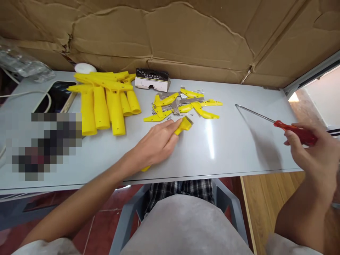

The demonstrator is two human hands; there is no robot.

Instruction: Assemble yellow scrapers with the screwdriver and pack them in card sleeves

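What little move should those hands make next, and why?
Probably bring the screwdriver in the right hand toward the yellow tool in the left hand: its tip is well apart from that tool, and loose screws lie nearby.

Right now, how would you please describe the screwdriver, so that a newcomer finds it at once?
Find the pale grey table and follow it to its right end. There the right hand holds the screwdriver, metal shaft pointing left. Its red handle sets it apart from the yellow parts.
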